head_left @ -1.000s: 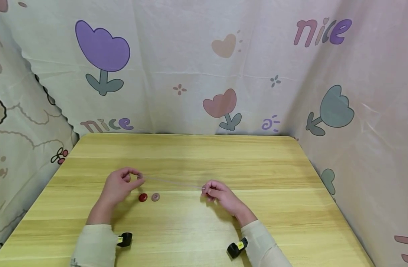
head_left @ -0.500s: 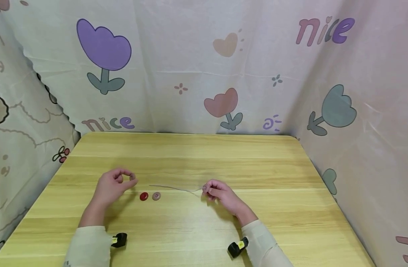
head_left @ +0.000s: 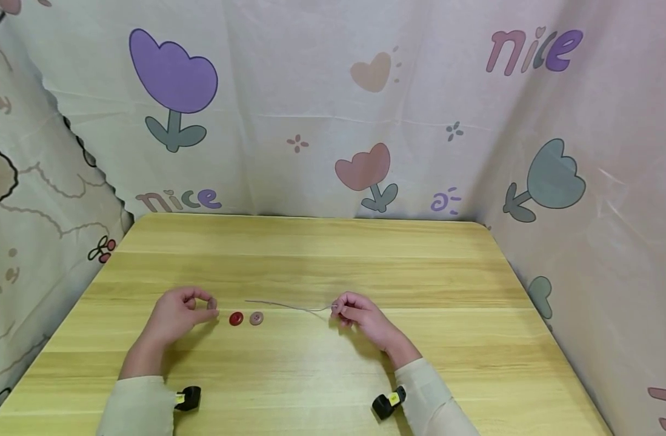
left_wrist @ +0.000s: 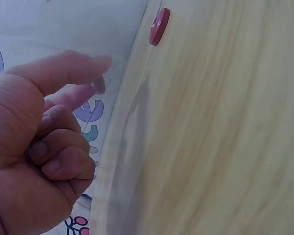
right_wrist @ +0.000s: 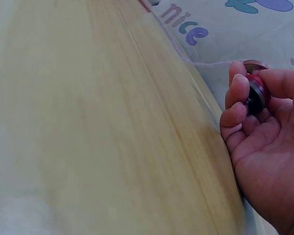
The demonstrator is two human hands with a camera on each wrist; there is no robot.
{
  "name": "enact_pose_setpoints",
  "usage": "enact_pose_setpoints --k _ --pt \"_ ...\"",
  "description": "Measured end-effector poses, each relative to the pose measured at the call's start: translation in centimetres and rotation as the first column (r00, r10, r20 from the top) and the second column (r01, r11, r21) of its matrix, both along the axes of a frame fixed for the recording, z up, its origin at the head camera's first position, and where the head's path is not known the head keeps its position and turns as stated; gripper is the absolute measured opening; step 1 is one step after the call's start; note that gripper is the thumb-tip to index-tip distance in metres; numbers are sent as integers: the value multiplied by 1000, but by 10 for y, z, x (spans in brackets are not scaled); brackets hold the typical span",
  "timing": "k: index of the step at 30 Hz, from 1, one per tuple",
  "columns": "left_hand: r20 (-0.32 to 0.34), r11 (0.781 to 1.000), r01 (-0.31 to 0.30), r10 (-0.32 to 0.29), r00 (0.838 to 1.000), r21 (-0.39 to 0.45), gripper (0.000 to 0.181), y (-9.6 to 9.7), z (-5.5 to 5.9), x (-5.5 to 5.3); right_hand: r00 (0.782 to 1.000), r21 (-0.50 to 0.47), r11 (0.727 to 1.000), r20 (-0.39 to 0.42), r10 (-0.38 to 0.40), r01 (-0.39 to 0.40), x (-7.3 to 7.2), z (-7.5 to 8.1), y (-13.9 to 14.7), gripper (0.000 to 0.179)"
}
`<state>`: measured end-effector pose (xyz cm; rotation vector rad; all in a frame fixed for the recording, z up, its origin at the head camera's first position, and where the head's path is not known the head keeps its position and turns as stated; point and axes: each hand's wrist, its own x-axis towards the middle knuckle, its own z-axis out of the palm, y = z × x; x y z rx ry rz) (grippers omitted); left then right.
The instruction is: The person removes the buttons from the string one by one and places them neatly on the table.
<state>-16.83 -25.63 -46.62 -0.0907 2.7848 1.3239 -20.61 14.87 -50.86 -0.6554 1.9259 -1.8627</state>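
Head view shows the left hand [head_left: 176,313] low over the table [head_left: 333,254], thumb and first finger pinched on a tiny button [head_left: 212,303] that is hard to make out. Left wrist view shows the other fingers [left_wrist: 63,156] curled in. Just beside that hand lie a red button [head_left: 236,318] and a pink button [head_left: 256,318], side by side. A thin thread [head_left: 289,306] runs to the right hand [head_left: 360,318], which pinches its end. Only the right wrist view shows buttons [right_wrist: 257,90] clamped in those fingertips [right_wrist: 237,88]. Both sleeves are cut off at the bottom.
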Motion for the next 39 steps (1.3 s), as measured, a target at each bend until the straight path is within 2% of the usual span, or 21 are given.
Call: enact_pose_setpoints --k 9,16,26,39 --pt "9 998 53 -53 999 -25 25 0 -4 2 1000 0 1000 -1 -2 2 0 1 -1 20" --pt "22 996 80 -79 997 -32 26 0 -11 0 1000 0 1000 1 2 -2 0 0 -1 20" --pt "67 996 87 -87 994 0 33 -3 -15 -1 1000 7 1000 7 2 -3 1 2 0 21" --pt "103 997 73 -71 992 -14 36 -3 -16 -3 1000 10 1000 10 -3 3 0 2 -1 20"
